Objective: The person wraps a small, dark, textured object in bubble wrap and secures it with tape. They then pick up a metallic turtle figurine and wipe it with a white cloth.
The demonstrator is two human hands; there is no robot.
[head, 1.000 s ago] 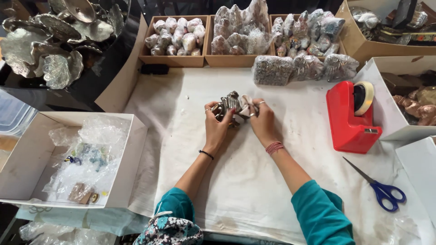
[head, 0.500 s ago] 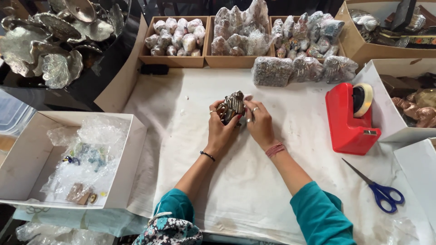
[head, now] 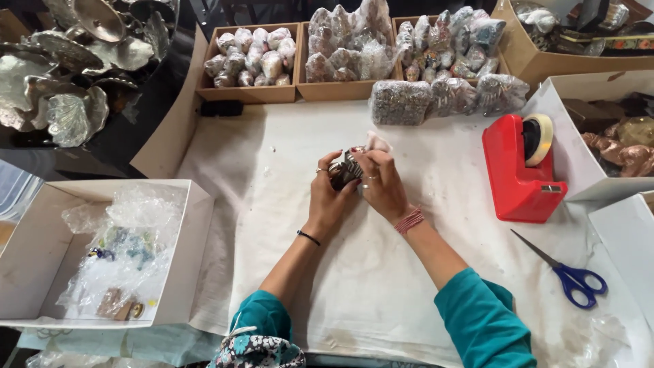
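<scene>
Both hands have closed over the dark metal figurine (head: 344,170) mid-frame, left hand (head: 329,197) gripping it, right hand (head: 381,180) pressing cloth (head: 377,142); firm, even rubbing seems best.

A single head-worn camera looks steeply down from above and behind the person's forearms onto the cloth-covered counter (head: 381,272), close enough that both sleeves fill the lower frame, facing the boxes along the upper edge.

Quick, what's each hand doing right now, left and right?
Left hand: closed around a small dark metal figurine.
Right hand: closed on a white cloth, pressed against the same figurine.
</scene>
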